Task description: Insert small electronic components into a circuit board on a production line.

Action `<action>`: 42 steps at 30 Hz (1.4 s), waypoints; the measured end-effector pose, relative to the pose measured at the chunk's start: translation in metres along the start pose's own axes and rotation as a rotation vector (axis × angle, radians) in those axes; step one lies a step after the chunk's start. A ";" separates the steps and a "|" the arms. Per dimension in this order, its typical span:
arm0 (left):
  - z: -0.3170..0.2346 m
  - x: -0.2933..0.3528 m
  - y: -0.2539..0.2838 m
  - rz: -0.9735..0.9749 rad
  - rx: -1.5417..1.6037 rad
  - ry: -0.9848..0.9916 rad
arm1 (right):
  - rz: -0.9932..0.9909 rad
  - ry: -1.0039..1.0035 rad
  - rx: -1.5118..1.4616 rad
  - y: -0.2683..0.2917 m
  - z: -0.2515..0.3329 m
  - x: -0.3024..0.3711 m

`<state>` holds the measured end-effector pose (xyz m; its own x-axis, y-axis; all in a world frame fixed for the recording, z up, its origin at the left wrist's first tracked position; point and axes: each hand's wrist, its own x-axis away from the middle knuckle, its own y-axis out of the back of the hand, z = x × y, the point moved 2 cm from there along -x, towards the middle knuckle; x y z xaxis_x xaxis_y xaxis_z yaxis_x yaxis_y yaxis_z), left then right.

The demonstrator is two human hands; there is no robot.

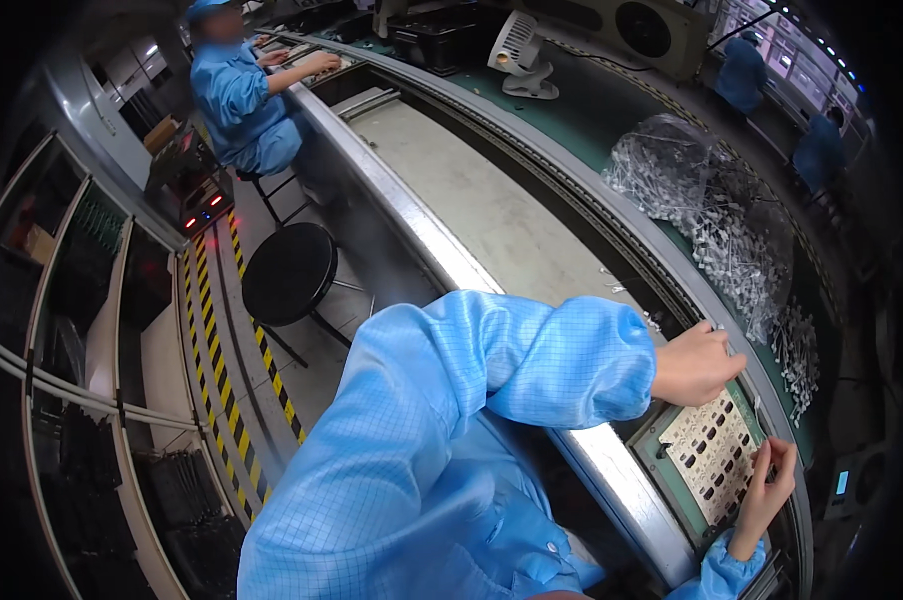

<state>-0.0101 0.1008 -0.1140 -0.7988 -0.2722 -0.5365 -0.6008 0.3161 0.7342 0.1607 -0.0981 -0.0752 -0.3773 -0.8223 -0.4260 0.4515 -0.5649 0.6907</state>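
Note:
A cream-coloured panel with rows of dark cut-outs or parts [709, 447] lies in a green fixture plate [654, 447] on the bench at the lower right. Over the panel's far corner is my left hand [699, 365], closed with its fingertips pointing down and away. What it pinches, if anything, is hidden. My right hand [768, 490] is at the panel's right edge, thumb and fingers drawn together. Any small thing between those fingertips is too small to name. Both arms wear blue checked sleeves.
Bags of small white-ended cable pieces [706, 195] and a loose pile of them [796, 350] lie beyond the rail. A metal bench edge [421, 225] runs along a pale conveyor surface [471, 180]. A white fan [518, 55], a black stool [289, 272] and a seated co-worker [236, 95] are farther off.

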 end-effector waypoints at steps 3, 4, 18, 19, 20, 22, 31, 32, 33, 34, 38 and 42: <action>0.001 0.000 0.000 0.023 -0.017 -0.003 | -0.013 0.054 -0.004 -0.005 -0.002 0.000; 0.001 -0.001 -0.001 -0.003 -0.005 -0.020 | -0.012 0.050 0.006 -0.003 0.000 0.001; 0.003 -0.016 0.033 -0.302 -0.045 -0.129 | -0.352 -0.376 -0.579 0.096 -0.113 -0.015; 0.007 -0.017 0.035 -0.305 -0.057 -0.130 | -0.303 -0.501 -0.622 0.103 -0.116 -0.013; 0.009 -0.017 0.036 -0.315 -0.074 -0.152 | -0.176 -0.525 -0.648 0.113 -0.135 -0.010; 0.008 -0.017 0.036 -0.333 -0.090 -0.179 | -0.049 -0.554 -0.668 0.115 -0.145 -0.011; 0.009 -0.021 0.039 -0.375 -0.151 -0.254 | 0.072 -0.700 -0.963 0.111 -0.174 -0.005; 0.011 -0.020 0.042 -0.377 -0.145 -0.254 | 0.175 -0.647 -1.023 0.108 -0.172 -0.007; 0.015 -0.021 0.044 -0.377 -0.124 -0.247 | 0.276 -0.595 -1.079 0.106 -0.168 -0.010; 0.017 -0.021 0.046 -0.380 -0.111 -0.237 | 0.303 -0.572 -1.077 0.099 -0.162 -0.014; 0.023 -0.026 0.047 -0.417 -0.200 -0.242 | 0.213 -0.692 -1.065 0.090 -0.159 -0.010; 0.028 -0.025 0.052 -0.415 -0.149 -0.220 | 0.283 -0.657 -1.118 0.082 -0.144 -0.013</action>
<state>-0.0217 0.1492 -0.0738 -0.4899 -0.1438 -0.8598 -0.8718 0.0843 0.4826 0.3193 -0.1435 -0.0976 -0.3363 -0.9132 0.2303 0.8772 -0.3927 -0.2762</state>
